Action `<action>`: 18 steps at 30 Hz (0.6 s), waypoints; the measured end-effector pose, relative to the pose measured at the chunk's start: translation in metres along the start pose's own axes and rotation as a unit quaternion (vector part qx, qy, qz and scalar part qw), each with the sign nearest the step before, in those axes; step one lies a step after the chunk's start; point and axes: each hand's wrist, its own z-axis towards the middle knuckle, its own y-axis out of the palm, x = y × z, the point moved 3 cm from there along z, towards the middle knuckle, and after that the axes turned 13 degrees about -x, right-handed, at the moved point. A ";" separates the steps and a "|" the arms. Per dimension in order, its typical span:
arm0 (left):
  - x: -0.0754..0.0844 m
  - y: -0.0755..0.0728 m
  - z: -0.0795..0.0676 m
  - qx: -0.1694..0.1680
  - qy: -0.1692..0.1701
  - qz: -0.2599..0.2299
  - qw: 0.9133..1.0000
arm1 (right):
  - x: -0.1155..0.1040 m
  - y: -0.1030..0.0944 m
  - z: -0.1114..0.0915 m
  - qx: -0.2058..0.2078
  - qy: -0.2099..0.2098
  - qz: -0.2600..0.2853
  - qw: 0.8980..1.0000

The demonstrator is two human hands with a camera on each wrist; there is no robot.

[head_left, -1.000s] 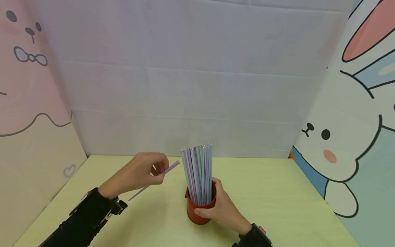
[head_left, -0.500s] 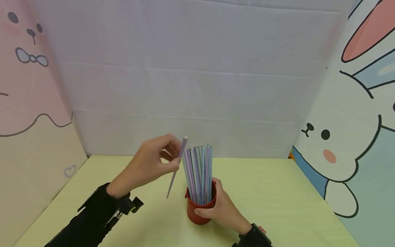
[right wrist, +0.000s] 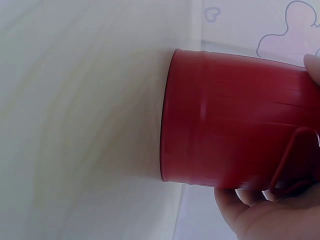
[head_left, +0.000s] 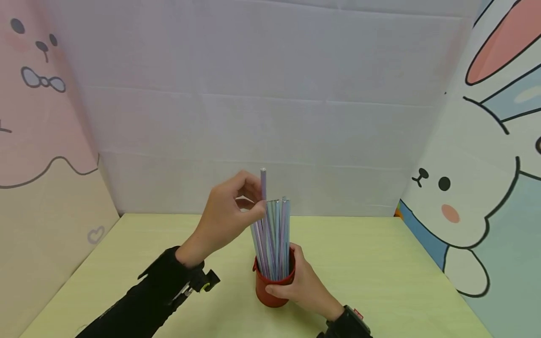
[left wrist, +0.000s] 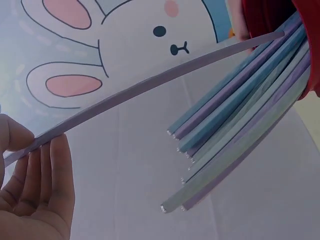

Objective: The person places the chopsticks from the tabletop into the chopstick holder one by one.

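My left hand (head_left: 230,213) pinches a slim pale-purple straw (head_left: 264,184) near its upper end, thumb on one side and fingers on the other. In the left wrist view, the far tip of this straw (left wrist: 165,77) reaches the mouth of a red pail. A bundle of purple, blue and pale-green straws (head_left: 274,239) with shiny ends stands in the pail (head_left: 271,295), leaning slightly left. My right hand (head_left: 306,286) grips the pail from the right, its thumb across the front below the rim. A side handle (right wrist: 295,160) shows in the right wrist view.
The pail stands on a pale yellow-green table (head_left: 380,281). Behind it hangs a white cloth backdrop (head_left: 270,117). Printed cartoon panels flank both sides, with a rabbit panel (head_left: 469,197) on the right.
My left hand has moved right and up to the bundle, turning the straw from a low slant to nearly upright above the pail. The right hand and pail have stayed in place.
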 end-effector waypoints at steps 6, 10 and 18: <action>-0.001 0.016 0.000 0.003 -0.028 -0.002 1.000 | 0.000 0.000 0.001 -0.005 0.000 0.009 1.000; 0.001 0.023 -0.002 0.006 -0.038 -0.003 0.999 | 0.001 0.000 0.001 -0.010 0.001 0.015 1.000; -0.034 0.038 -0.010 -0.009 -0.064 0.006 0.998 | 0.002 0.000 0.001 -0.008 0.000 0.013 1.000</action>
